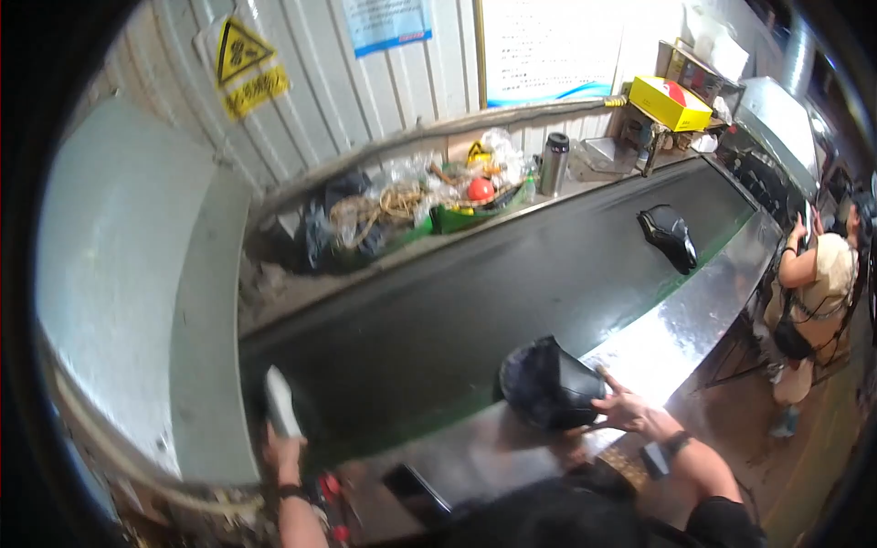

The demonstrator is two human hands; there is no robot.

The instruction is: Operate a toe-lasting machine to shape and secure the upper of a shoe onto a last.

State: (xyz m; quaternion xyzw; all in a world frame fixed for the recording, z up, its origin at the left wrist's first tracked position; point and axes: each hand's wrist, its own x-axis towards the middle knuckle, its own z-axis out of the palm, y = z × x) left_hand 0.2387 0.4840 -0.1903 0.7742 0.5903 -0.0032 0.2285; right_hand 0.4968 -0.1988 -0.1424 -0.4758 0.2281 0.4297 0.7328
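At the near left end of the dark belt, my left hand [285,449] is closed round the lower end of a long, pale, pointed piece [280,402] shaped like a shoe last. My right hand [626,408] grips the right side of a black leather boot upper [555,384] at the belt's near edge, with the thumb and fingers round its rim. The upper's wide dark opening faces left. Farther right on the belt lies another black leather piece [669,237], crumpled and shiny, with neither hand near it.
A dark conveyor belt [438,338] runs diagonally, with a metal ledge [703,320] along its near side. On the ledge lies a phone [416,493]. Behind stand a cluttered green bin [457,217], a steel flask [554,164] and a yellow box [671,103]. Another person [818,283] works at right.
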